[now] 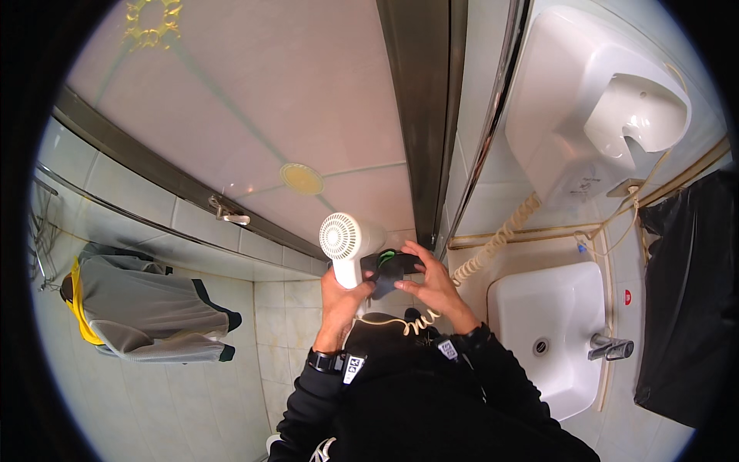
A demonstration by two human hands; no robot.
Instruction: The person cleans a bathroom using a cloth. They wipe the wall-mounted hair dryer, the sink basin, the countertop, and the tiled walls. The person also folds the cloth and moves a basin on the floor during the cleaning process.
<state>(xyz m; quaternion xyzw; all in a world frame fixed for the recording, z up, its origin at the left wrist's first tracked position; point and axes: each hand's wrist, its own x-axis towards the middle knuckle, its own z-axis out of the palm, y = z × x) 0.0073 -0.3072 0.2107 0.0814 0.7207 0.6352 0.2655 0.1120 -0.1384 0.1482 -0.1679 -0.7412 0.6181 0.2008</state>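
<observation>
My left hand (340, 306) grips the handle of a white hair dryer (339, 238), its round vented back end turned up towards me. Beyond the dryer's handle is a dark, soft-looking item (388, 280) with a green patch (385, 257); what it is, I cannot tell. My right hand (434, 284) has its thumb and fingers spread around the item's right side and appears to grip it. The dryer's nozzle end is mostly hidden behind its body. From the handle a cream coiled cord (488, 254) passes below my right hand and up to the wall unit.
A white wall-mounted dryer holder (554, 115) hangs above a white washbasin (568, 300) with a metal tap (611, 347). Ahead stands a pink door panel (323, 86) with a lever handle (231, 216). A grey jacket (156, 312) hangs at left; black plastic sheeting (687, 300) is at right.
</observation>
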